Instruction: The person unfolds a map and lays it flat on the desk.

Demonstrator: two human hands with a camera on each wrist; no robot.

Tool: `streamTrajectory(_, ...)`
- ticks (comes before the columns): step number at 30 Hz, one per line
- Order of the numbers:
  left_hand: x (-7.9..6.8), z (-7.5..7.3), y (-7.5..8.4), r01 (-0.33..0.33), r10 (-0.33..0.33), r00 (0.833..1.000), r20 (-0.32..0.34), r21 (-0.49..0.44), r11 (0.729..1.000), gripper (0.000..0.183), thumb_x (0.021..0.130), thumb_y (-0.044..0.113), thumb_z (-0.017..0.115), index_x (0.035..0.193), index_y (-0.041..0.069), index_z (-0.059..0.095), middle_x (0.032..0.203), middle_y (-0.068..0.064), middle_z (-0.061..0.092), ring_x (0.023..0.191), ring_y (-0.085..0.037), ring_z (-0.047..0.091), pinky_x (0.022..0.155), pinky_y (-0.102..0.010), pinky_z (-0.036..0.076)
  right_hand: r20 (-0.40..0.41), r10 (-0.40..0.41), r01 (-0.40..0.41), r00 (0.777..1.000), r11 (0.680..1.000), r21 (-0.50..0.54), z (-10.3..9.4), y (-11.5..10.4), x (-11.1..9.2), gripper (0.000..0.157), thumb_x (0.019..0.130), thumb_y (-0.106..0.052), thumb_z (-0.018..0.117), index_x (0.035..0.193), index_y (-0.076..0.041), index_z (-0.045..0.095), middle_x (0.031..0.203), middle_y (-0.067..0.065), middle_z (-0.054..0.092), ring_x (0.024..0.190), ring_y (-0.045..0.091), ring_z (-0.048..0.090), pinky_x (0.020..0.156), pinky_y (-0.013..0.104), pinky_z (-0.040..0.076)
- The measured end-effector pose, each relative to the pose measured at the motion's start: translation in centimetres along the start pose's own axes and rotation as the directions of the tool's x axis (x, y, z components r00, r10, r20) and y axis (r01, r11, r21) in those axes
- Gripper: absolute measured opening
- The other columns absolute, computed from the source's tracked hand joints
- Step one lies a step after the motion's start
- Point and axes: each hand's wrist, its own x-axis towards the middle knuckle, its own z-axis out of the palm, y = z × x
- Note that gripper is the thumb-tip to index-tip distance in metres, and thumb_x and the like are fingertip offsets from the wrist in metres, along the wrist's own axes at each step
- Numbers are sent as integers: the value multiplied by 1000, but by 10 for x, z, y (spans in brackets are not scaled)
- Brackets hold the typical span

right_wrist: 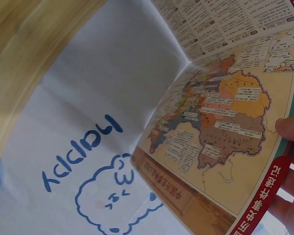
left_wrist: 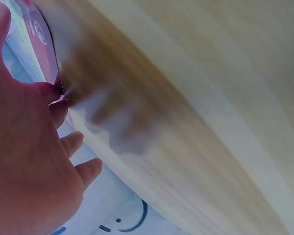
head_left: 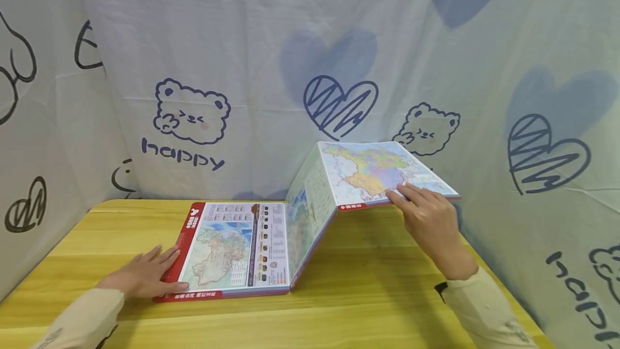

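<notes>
A folding map (head_left: pixel 242 252) with red-trimmed laminated panels stands partly unfolded on the table. Its left panel lies flat, the middle panel (head_left: pixel 312 214) slants upward, and the right panel (head_left: pixel 368 171) is held up off the table. My left hand (head_left: pixel 145 274) rests on the left panel's red edge, thumb over the printed side and fingers spread along the border. With my right hand (head_left: pixel 433 225) I pinch the raised panel's near edge, fingers on top and thumb (right_wrist: pixel 291 128) against the underside. That underside shows another coloured map (right_wrist: pixel 220 112) and blocks of text.
The yellow wood-grain table (head_left: pixel 232 322) ends at a pale curtain (head_left: pixel 261 96) printed with hearts and bears. More of this cloth hangs at the left and right sides. The raised panel's far edge overlaps the back curtain in the head view.
</notes>
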Motion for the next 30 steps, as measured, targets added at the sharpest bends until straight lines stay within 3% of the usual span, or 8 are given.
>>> streamTrajectory(4,-5,-1,-8,11,-11,1000,-7,0,1000,99,85,65,56,141,-13,35,144,-35,31,130,-60,17,103,-72,15,0,0,0,1000,1000,-2,2,2,-5,42,67,13,73,105,-4,74,98,19,71,82,39,68,59,52,54)
streamTrajectory(17,-17,-6,-41,144,-142,989,32,-67,987,112,81,72,53,143,-15,23,140,-42,24,127,-63,11,101,-74,15,74,22,-20,997,1000,-21,6,3,-30,38,68,9,72,103,-4,75,95,19,71,78,39,68,58,51,55)
streamTrajectory(24,-21,-4,-60,151,-151,989,12,-48,987,112,81,72,53,142,-18,23,139,-43,23,124,-65,13,96,-77,19,62,15,-16,998,1000,25,17,0,-54,33,71,7,65,100,-5,75,93,17,71,75,38,68,55,51,54)
streamTrajectory(30,-25,-5,-72,154,-153,988,13,-78,985,114,80,70,56,141,-20,20,141,-42,18,123,-67,11,96,-77,18,90,-14,10,996,999,47,29,-4,-70,37,66,10,62,97,-5,76,91,16,72,74,36,68,58,49,55)
